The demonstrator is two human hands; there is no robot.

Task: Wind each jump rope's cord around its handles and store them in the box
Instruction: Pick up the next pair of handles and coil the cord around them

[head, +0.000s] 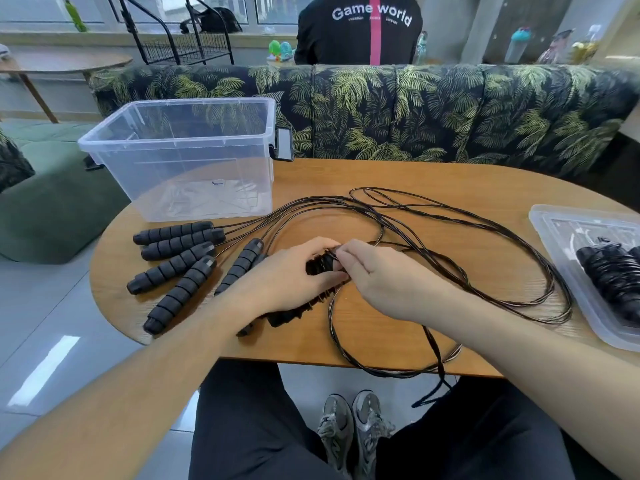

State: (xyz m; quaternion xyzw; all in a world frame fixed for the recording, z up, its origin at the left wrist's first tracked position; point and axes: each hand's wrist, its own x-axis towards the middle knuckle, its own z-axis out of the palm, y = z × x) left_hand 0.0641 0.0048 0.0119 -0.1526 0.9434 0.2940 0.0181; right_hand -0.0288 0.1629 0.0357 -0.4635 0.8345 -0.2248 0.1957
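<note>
My left hand (284,271) grips a pair of black foam handles (320,265) held together, with cord wound on part of them. My right hand (374,271) pinches the thin black cord (337,249) right at the top of those handles. Several more black foam handles (176,261) lie in a fan on the wooden table (398,334) to the left. Their cords (450,237) loop across the table's right half, and one loop hangs over the near edge. The clear plastic box (180,157) stands at the table's back left.
The box's clear lid (561,258) lies at the right edge and carries a wound black jump rope (609,271). A leaf-patterned sofa back (415,109) runs behind the table, with a person in a black shirt beyond it. My legs and shoes are below the near edge.
</note>
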